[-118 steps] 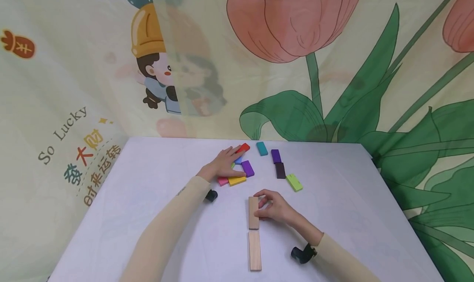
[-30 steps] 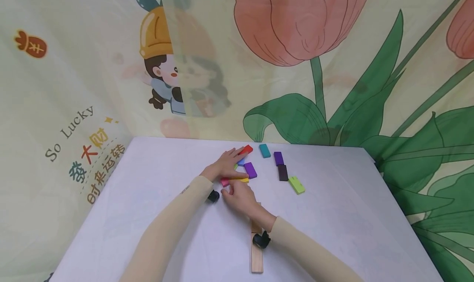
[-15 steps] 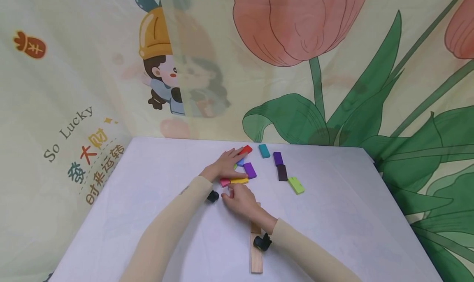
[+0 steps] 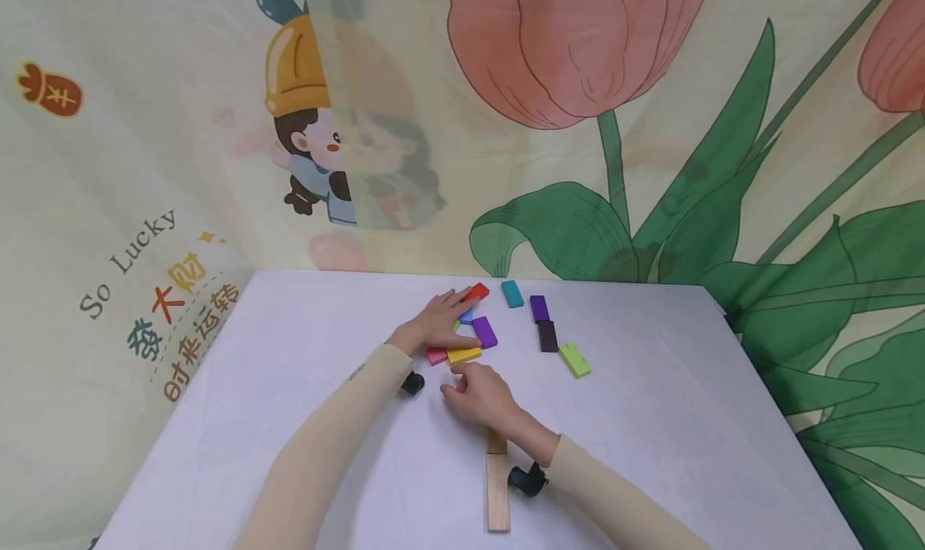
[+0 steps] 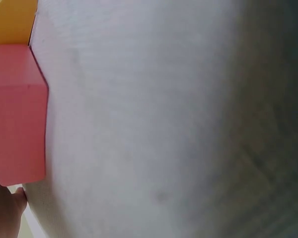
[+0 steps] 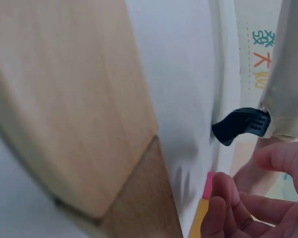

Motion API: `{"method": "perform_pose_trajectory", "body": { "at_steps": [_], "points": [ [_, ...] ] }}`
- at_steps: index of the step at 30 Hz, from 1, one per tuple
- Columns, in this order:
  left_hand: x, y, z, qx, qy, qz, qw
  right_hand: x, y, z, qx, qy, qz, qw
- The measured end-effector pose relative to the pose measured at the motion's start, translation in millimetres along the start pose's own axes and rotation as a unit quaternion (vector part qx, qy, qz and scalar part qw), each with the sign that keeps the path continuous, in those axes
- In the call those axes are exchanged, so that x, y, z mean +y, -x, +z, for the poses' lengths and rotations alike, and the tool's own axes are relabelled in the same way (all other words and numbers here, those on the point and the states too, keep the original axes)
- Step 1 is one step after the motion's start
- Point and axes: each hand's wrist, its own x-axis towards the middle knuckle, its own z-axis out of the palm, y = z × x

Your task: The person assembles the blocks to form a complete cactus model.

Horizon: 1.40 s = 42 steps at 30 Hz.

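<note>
My left hand (image 4: pixel 439 323) lies spread, its straight fingers over a cluster of coloured blocks. A red block (image 4: pixel 477 292) sits under its fingertips, and a purple block (image 4: pixel 485 332) lies by the thumb. Along the near side, a pink block (image 5: pixel 19 124) and a yellow block (image 4: pixel 464 356) meet end to end; blue and green ones are partly hidden under the palm. My right hand (image 4: pixel 480 393) is just in front of the yellow block, fingers loosely bent, with nothing seen in them. Beneath its wrist run two plain wooden blocks (image 4: pixel 498 494) in a line, the farther one mostly covered.
To the right of the cluster lie a teal block (image 4: pixel 512 294), a dark purple block (image 4: pixel 539 308), a black block (image 4: pixel 548 336) and a lime green block (image 4: pixel 575 360). A white cloth covers the table (image 4: pixel 650 454); behind it hangs a printed curtain (image 4: pixel 405 132).
From the far wooden block, my right hand went left to the yellow and pink blocks. Over the last half second it has drawn back slightly, rightward and nearer. The left hand has stayed.
</note>
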Motion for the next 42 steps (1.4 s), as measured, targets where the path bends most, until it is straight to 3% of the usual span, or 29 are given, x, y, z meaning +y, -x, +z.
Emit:
{"method": "perform_pose_trajectory", "body": {
  "at_steps": [7,25,30,36,42],
  "points": [
    [0.1,1.0,-1.1,0.0,0.005,0.0,1.0,5,9.4,-12,0.002,-0.001,0.003,1.0],
    [0.0,-1.5,-1.3,0.002,0.0,0.001,1.0,21,9.1,-28,-0.003,-0.038,0.035,0.9987],
    [-0.4,-4.1,0.1,0.004,-0.005,0.003,1.0,31,3.4,-56,0.049,-0.044,0.069,0.9955],
    [-1.7,-4.9,0.6,0.0,-0.002,0.008,1.0,61,1.1,-94,0.136,-0.02,0.086,0.9868],
    [-1.8,-1.9,-0.4,0.0,0.005,0.014,0.9999,92,7.7,-112,0.181,0.019,0.123,0.9756]
  ]
}}
